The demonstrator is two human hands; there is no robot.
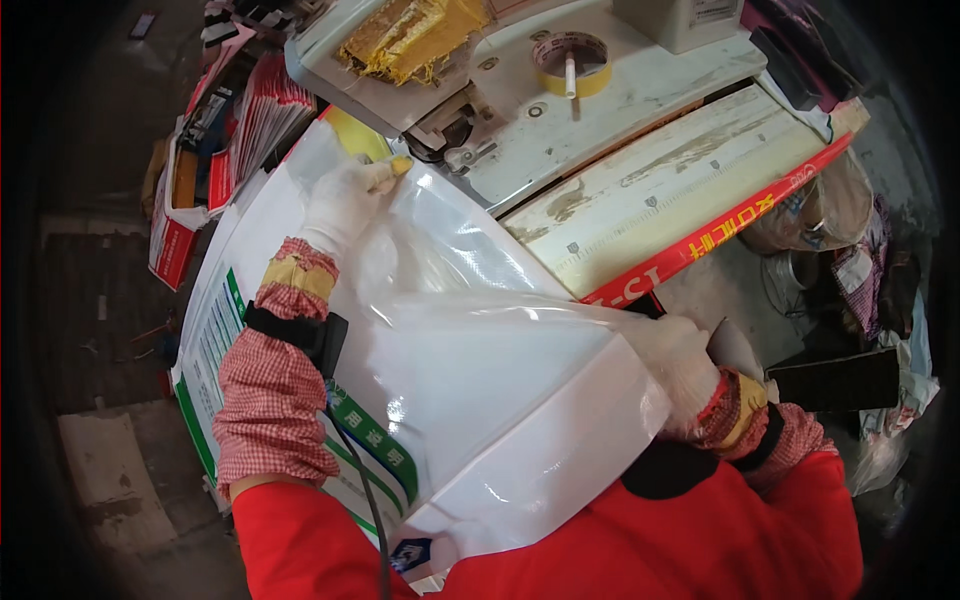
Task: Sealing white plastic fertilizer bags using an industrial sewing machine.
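I am watching from the head view, going left to right. At the far left a box of red booklets point(215, 140) is sitting beside the big white sack point(470, 380), which is lying across the lap and up against the machine counter point(640, 190). My left hand point(345, 200), in a white glove, is pinching the sack's upper edge right by the machine's feed mouth, fingers clenched on the film. The glossy sack is bulging in the middle; I cannot tell whether it is holding anything, as the film is only showing glare. My right hand point(675, 355) is gripping the sack's nearer right corner, closed over the fold, just below the red strip of the counter. I judge the step to be lining the sack's mouth up with the machine; the next move is calling for an even, taut edge between both hands. On top, a tape roll point(572, 62) is standing on a peg, and yellow material point(415, 35) is lying in a tray
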